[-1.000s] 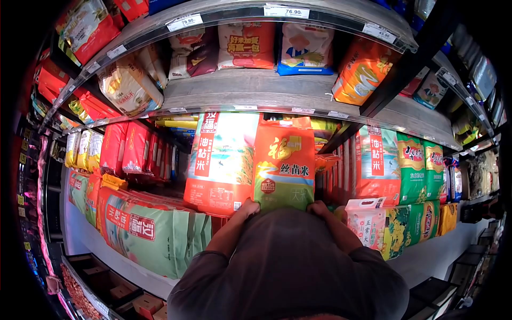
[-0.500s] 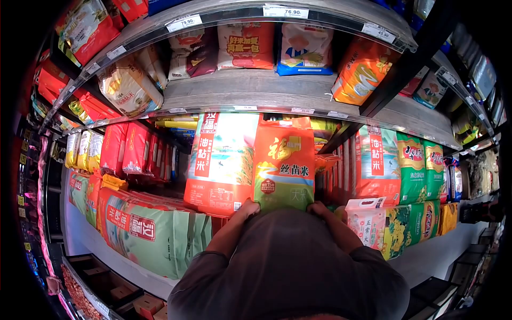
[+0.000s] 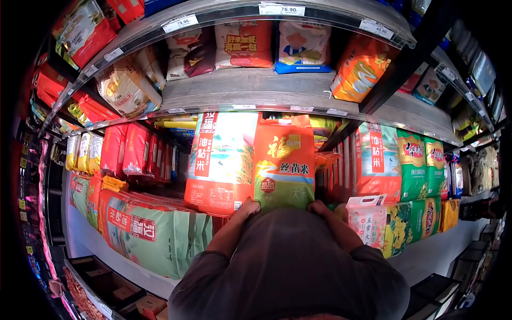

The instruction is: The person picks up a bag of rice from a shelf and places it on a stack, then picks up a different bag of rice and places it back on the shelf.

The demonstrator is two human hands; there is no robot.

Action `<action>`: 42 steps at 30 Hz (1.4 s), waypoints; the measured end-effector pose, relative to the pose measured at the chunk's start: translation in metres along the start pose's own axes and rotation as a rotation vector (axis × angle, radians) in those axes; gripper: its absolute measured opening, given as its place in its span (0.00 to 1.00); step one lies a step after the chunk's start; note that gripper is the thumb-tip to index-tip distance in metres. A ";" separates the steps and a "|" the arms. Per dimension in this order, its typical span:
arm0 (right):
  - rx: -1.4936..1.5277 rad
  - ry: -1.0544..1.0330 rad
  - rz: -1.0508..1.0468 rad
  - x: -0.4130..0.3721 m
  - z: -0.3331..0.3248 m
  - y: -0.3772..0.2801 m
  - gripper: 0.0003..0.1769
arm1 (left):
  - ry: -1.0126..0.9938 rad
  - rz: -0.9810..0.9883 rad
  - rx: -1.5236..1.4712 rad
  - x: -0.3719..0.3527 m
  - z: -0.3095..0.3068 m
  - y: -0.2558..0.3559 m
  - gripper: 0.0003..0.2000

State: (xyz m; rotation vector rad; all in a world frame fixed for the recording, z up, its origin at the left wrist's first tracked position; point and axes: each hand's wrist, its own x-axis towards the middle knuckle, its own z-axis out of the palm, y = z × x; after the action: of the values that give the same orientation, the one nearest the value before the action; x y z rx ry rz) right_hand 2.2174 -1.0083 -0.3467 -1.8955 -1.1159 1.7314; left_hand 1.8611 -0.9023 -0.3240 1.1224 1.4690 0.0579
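Hands first: both sit just below the middle of the frame, closed on the bottom edge of an orange rice bag (image 3: 284, 165). The left hand (image 3: 248, 206) is clamped on the bag's lower left corner, fingers curled up against it, and the right hand (image 3: 318, 205) grips the lower right corner in the same way, though part of it is hidden behind the person's dark top (image 3: 288, 266), which fills the bottom centre. The bag stands upright at the centre of the frame, orange above and green below, with its top edge reaching the front lip of the grey shelf (image 3: 266, 88) overhead.

Touching its left side is a taller red and white bag (image 3: 221, 160), also upright. Further left, a row of slim red packs (image 3: 128, 149) stands on edge, and big green sacks (image 3: 154, 229) lie stacked at the lower left. To the right of centre a second red and white bag (image 3: 376, 165) stands next to green bags (image 3: 412, 165), with a pale handled pack (image 3: 367, 221) just below them. On the upper shelf lie more bags, one orange (image 3: 360, 72) leaning at the upper right, and white price tags (image 3: 281, 9) line the top edge
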 end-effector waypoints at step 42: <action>-0.348 0.004 -0.425 0.012 0.009 0.025 0.06 | 0.054 0.023 -0.121 -0.030 0.005 0.016 0.07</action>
State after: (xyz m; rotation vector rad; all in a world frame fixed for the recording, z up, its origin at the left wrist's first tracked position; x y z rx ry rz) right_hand 2.2160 -1.0177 -0.3744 -1.6699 -1.7606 1.3644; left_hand 1.8682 -0.9161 -0.2936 1.0460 1.4804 0.1925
